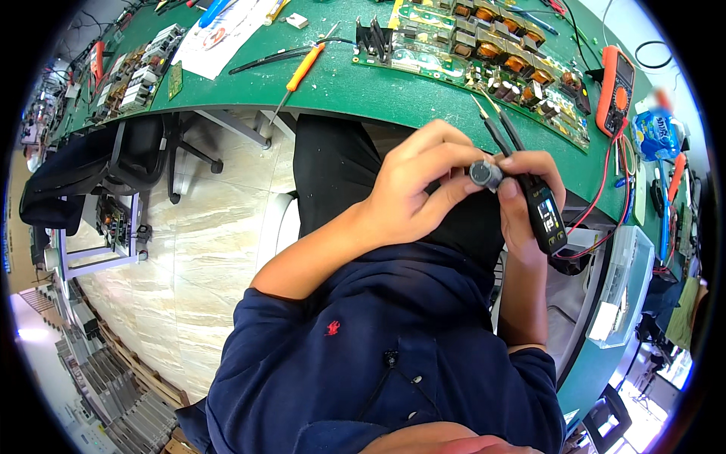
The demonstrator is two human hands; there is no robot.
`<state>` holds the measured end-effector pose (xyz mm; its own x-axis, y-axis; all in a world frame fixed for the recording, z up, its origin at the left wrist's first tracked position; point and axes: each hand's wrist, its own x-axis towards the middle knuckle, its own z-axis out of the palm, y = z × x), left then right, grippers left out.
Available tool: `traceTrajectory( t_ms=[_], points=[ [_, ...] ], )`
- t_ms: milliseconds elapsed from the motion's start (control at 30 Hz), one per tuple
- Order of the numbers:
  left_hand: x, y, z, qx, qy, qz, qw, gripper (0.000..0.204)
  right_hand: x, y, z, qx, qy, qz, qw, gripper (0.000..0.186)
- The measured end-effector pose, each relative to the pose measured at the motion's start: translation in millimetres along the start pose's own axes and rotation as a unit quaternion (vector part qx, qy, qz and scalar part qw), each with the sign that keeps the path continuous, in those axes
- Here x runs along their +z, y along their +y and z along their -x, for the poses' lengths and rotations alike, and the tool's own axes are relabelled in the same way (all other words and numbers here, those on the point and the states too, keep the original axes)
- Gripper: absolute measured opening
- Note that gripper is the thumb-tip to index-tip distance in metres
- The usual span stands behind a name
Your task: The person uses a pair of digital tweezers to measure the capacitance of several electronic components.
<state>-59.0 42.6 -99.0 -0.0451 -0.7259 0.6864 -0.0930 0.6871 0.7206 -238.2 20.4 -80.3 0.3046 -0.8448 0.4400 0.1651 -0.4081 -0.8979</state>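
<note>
1. Over your lap, at the near edge of the green table (249, 98), a dark cylindrical component (482, 175) sits between your two hands, its round end turned up into view.
2. Your left hand (412, 181) reaches in with its fingers pinched on the component's left side; the other fingers bend above it.
3. Your right hand (535, 178) carries a black tweezer-type meter (544, 216), its fingers closed around the body, with thumb and forefinger meeting the component's right side. How much of the grip falls to each hand, you cannot tell from here.
4. The meter's screen is lit; its two slim tips stand slightly apart, pointing far toward the large circuit board (423, 64) and clear of the component.
5. The step in hand appears to be handling and steadying the part, with both hands sharing it. Any next move seems to call for a firm left pinch, so your right fingers could free the meter without dropping the part.
6. Beyond, an orange-handled screwdriver (305, 68) lies far left of your hands; an orange-red multimeter (616, 91) lies far right.
</note>
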Motion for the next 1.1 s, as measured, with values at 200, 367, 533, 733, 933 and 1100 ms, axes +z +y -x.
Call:
traceTrajectory(
  t_ms=[200, 367, 533, 733, 933, 1100],
  points=[
    [3.3, -5.5, -7.7, 0.015, 0.03, -0.015, 0.999, 0.027, -3.0, 7.5, -11.3, -0.026, -0.016, 0.018, 0.999, 0.015],
    [3.2, -7.4, -8.9, -0.024, 0.028, -0.02, 0.999, 0.032, -0.3, 7.3, -13.8, -0.017, -0.011, 0.06, 0.998, 0.014],
    [-5.0, -19.7, -19.7, -0.046, 0.014, -0.145, 0.988, 0.023, -17.0, 14.7, -23.6, -0.072, -0.004, 0.027, 0.997, 0.063],
    [-6.7, -28.5, -39.9, 0.036, -0.009, -0.391, 0.92, 0.022, -54.9, 19.6, -44.4, -0.038, -0.014, 0.06, 0.997, 0.049],
    [-11.6, -40.0, -37.5, 0.002, -0.028, -0.416, 0.909, 0.023, -56.8, 18.4, -55.6, 0.036, -0.013, -0.025, 0.999, 0.032],
    [-14.4, -39.4, -37.6, -0.004, -0.031, -0.398, 0.917, 0.027, -54.3, 24.2, -57.2, 0.048, -0.04, -0.026, 0.998, 0.038]
  ],
)
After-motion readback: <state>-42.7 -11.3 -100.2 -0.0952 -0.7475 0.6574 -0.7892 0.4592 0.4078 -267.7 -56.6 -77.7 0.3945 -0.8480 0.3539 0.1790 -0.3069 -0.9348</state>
